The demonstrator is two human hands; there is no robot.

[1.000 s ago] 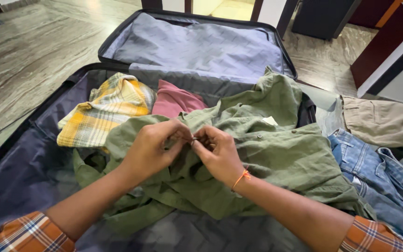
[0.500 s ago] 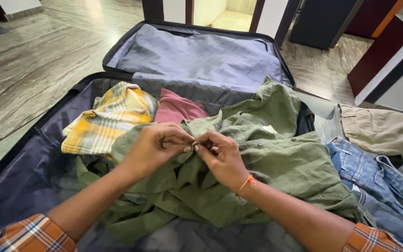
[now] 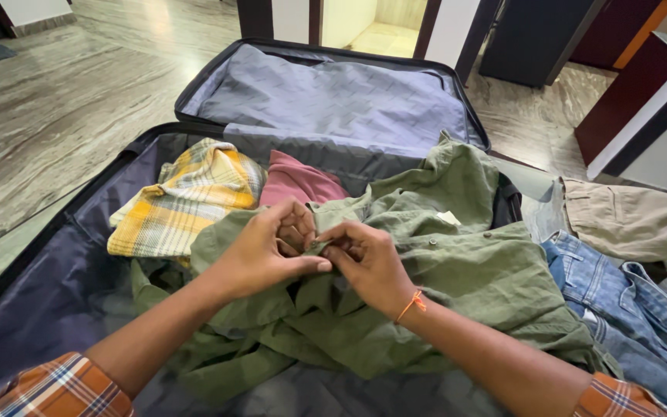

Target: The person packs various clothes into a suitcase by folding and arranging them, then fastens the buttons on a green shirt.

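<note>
Filling suitcase (image 3: 79, 232): green shirt (image 3: 472, 270) (pinched)

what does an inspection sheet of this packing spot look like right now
surface: open dark suitcase with grey lining, flat on a streaked stone floor
job's things: crumpled olive-green button shirt spread over the suitcase
clutter: yellow plaid folded shirt and pink folded garment inside; blue denim jeans and khaki trousers outside on the right
hands: left hand and right hand both pinch the green shirt's front at one spot, fingertips meeting
cables: nothing seen
surroundings: doorway, dark furniture behind
</note>
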